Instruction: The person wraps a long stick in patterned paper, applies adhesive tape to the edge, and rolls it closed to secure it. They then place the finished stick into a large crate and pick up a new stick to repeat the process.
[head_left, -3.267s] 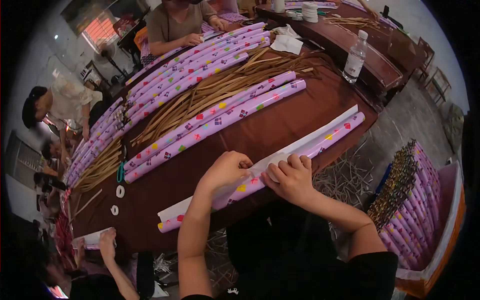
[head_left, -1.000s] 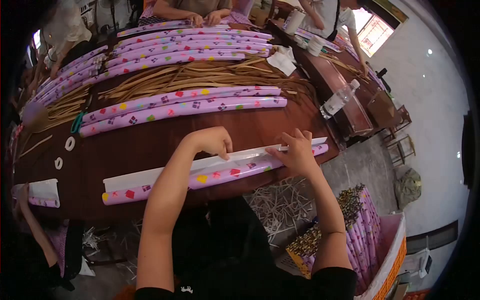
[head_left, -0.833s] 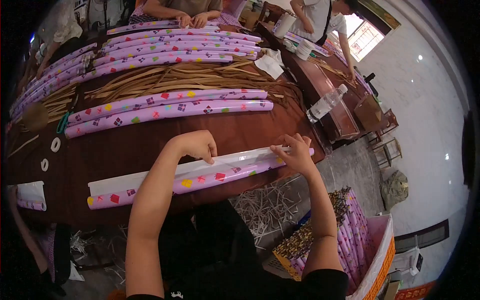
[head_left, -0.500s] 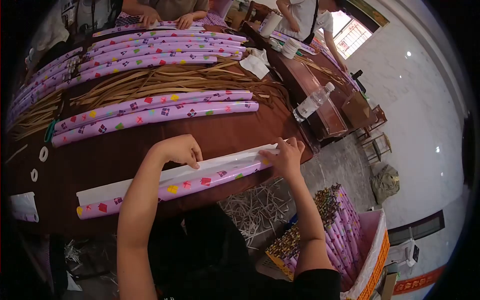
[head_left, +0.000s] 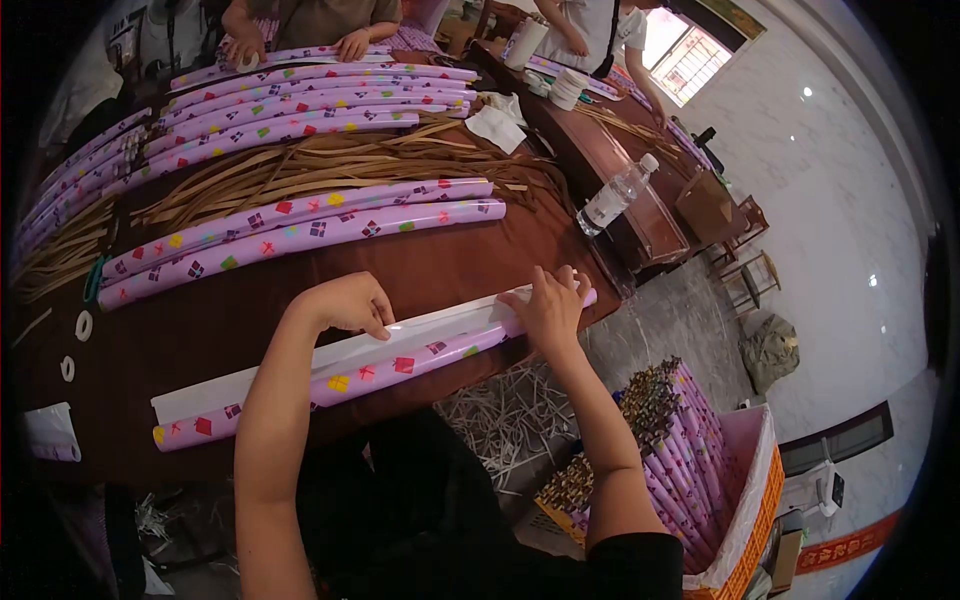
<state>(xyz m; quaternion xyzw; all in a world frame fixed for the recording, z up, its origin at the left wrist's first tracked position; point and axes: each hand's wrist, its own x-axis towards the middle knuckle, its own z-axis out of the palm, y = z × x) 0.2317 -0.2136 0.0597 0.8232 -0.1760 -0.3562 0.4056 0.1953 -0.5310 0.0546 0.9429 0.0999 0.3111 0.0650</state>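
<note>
A roll of lilac gift-patterned wrapping paper (head_left: pixel 405 363) lies along the near table edge, its white underside showing as a loose strip along the far side. My left hand (head_left: pixel 350 303) is closed, its fingertips pinched together at that strip near the roll's middle; whatever they hold is too small to make out. Towards the right end, my right hand (head_left: pixel 550 312) grips the roll, thumb on the white strip and fingers bent over the far side. My left forearm hides part of the roll.
Two finished-looking rolls (head_left: pixel 300 243) lie beyond, then brown strips (head_left: pixel 330 160) and more rolls (head_left: pixel 300 103). Tape rings (head_left: pixel 84 325) sit left; a water bottle (head_left: pixel 617 195) stands right. A crate (head_left: pixel 765 500) of rolls is on the floor. Two people work at the back.
My right hand has shifted slightly left along the roll, uncovering its right end. My left hand stays at the white strip. The whole view has shifted a little.
</note>
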